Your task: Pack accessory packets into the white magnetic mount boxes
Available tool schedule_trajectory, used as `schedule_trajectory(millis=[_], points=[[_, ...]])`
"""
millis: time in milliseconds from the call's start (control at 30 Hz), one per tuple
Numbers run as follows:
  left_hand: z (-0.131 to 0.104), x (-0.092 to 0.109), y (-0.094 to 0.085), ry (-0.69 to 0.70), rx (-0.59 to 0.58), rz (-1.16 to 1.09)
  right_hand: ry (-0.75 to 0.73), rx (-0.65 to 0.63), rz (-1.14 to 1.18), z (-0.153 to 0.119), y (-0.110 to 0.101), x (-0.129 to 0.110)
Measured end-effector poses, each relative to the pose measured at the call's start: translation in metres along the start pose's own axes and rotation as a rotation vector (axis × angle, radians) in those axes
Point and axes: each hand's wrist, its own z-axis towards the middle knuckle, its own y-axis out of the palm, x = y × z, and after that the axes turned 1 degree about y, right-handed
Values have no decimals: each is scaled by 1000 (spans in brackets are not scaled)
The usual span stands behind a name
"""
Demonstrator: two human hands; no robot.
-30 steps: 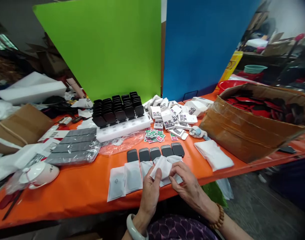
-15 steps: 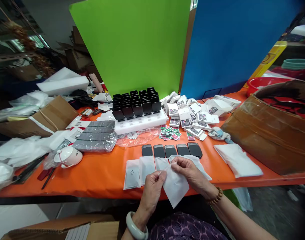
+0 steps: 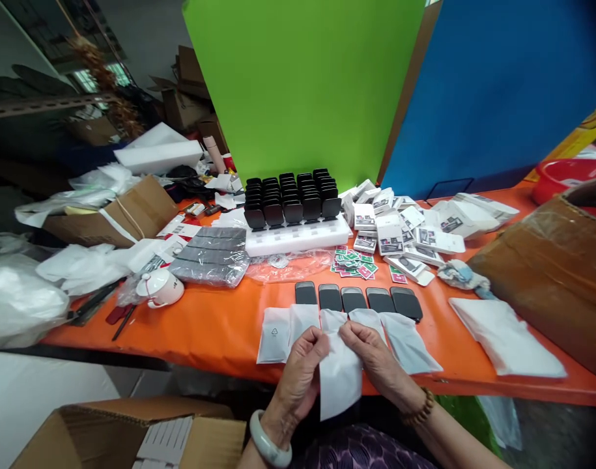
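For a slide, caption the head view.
Left hand and right hand pinch a white pouch near five dark pieces on orange tabletop.

Pouches (image 3: 274, 335) line the near edge of a counter (image 3: 214, 326), a row of what look like cases (image 3: 330, 298) just behind them. Beyond lie plastic film (image 3: 298, 267) and, to its right, a pile of cards (image 3: 349, 258). Behind the film, a foam tray (image 3: 298, 241) carries rows of plates (image 3: 292, 212), with boxes (image 3: 390, 234) heaped to its right and a panel (image 3: 307, 85) behind. At right, a cloth (image 3: 464, 275) sits behind a packet (image 3: 505, 339), near a carton (image 3: 546, 260). At left, a wrapped bundle (image 3: 210, 256) lies behind and right of a cup (image 3: 161, 288). Below the counter, lower left, an open box (image 3: 214, 440) holds smaller boxes (image 3: 165, 440).
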Motion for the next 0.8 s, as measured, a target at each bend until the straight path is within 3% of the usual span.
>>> schedule_trajectory(millis=[100, 200, 300, 433, 600, 800], points=[[-1, 10, -17, 65, -38, 316, -21, -123, -172, 10, -6, -3], [-2, 18, -32, 208, 57, 635, -106, -237, -419, 34, -10, -13], [-3, 22, -39, 350, 145, 841, -232, -153, -763, 71, -10, -24], [-7, 25, -39, 428, 117, 951, -270, -65, -1138, 122, -4, -31], [-9, 27, -41, 415, 86, 1019, -201, -112, -1187, 158, 7, -29], [-6, 27, -49, 437, 89, 1052, -172, -196, -1097, 170, 3, -36]])
